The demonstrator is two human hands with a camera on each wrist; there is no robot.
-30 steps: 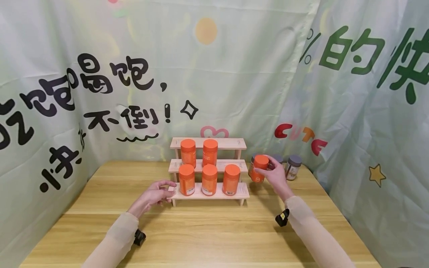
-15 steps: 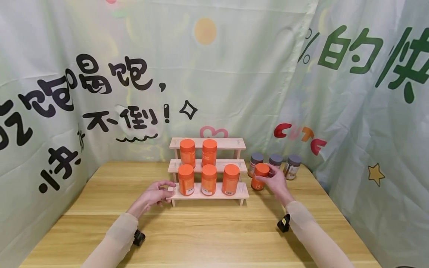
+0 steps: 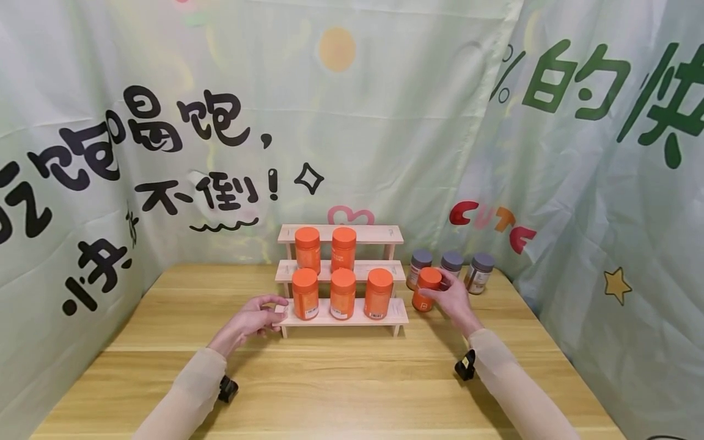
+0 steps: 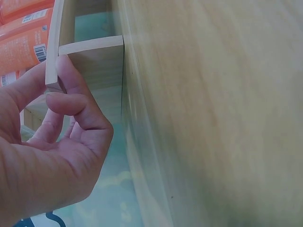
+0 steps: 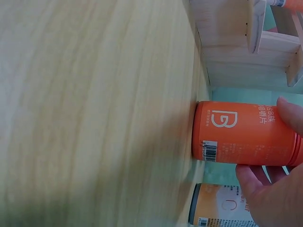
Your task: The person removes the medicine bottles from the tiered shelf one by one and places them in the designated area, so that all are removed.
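A three-tier pale wooden display stand (image 3: pixel 375 234) holds several orange jars: two on the middle tier, three on the bottom tier, among them one jar (image 3: pixel 379 296) at the right. My left hand (image 3: pixel 254 318) pinches the left end of the bottom tier; in the left wrist view its fingers (image 4: pixel 78 106) curl around the board's end. To the right of the stand, my right hand (image 3: pixel 456 302) grips another orange jar (image 5: pixel 236 135) near its lid, thumb on one side and fingers on the other. That jar is upright, its base right at the tabletop.
Three jars with grey-purple lids stand in a row behind the right hand: the left jar (image 3: pixel 420 269), the middle jar (image 3: pixel 451 261) and the right jar (image 3: pixel 480 274). Printed fabric (image 3: pixel 385 122) hangs behind and beside the wooden table (image 3: pixel 341 379).
My right hand has brought the orange jar forward and down from the grey-lidded jars, mostly in the first half second, uncovering them. The left hand keeps its hold on the stand.
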